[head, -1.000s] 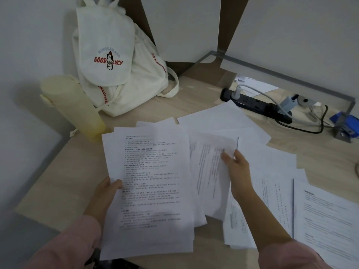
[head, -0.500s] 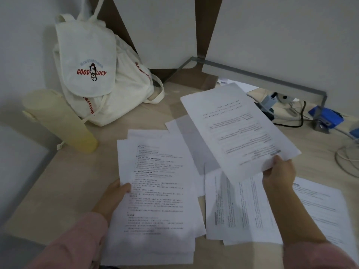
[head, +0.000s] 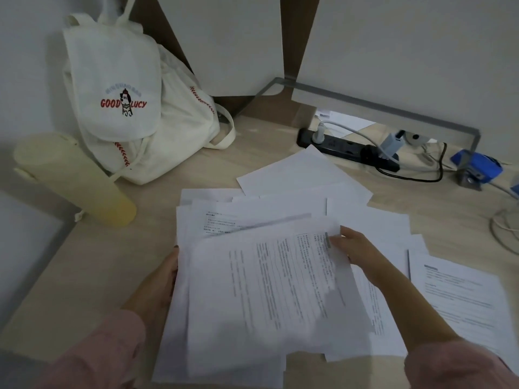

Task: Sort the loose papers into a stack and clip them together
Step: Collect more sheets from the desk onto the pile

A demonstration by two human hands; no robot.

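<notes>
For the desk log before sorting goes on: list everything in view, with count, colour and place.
desk: one, light wood, under everything
backpack: one, cream with red lettering, back left against the wall
bottle: one, pale yellow, left, in front of the backpack
power strip: one, black, back right
blue object: one, far right; kind unclear
loose papers: several, white, spread right of centre
stack: one, white printed sheets, front centre
top sheet: one, white, blurred, over the stack
sleeves: two, pink, bottom corners
left hand: grips the stack's left edge
right hand: pinches the top sheet's right edge
</notes>
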